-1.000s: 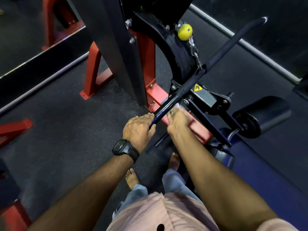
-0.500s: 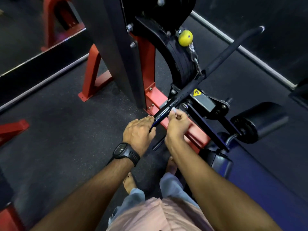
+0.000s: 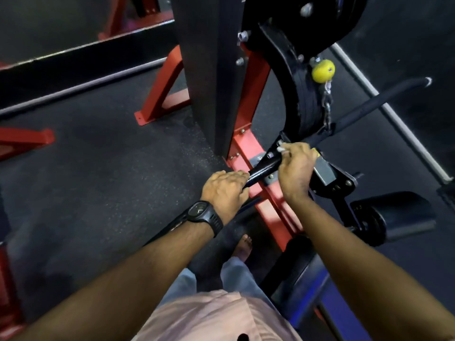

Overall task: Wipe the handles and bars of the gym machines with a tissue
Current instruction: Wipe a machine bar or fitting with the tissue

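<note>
A long black pull bar (image 3: 364, 107) hangs by a chain from the red and black cable machine (image 3: 248, 99) and runs from lower left to upper right. My left hand (image 3: 225, 190), with a black watch on its wrist, grips the bar's near end. My right hand (image 3: 296, 168) is wrapped round the bar a little farther up, close to the chain clip. A bit of white tissue (image 3: 282, 148) shows at its fingertips, pressed against the bar. The rest of the tissue is hidden inside the hand.
A yellow ball stop (image 3: 323, 70) hangs on the cable above the chain. A black roller pad (image 3: 403, 215) sticks out at right. Red frame legs (image 3: 162, 99) stand on the dark rubber floor. My bare foot (image 3: 243, 247) is below the bar.
My right hand has slid up the bar with the tissue, away from my left hand and toward the chain. My left hand keeps its grip on the near end.
</note>
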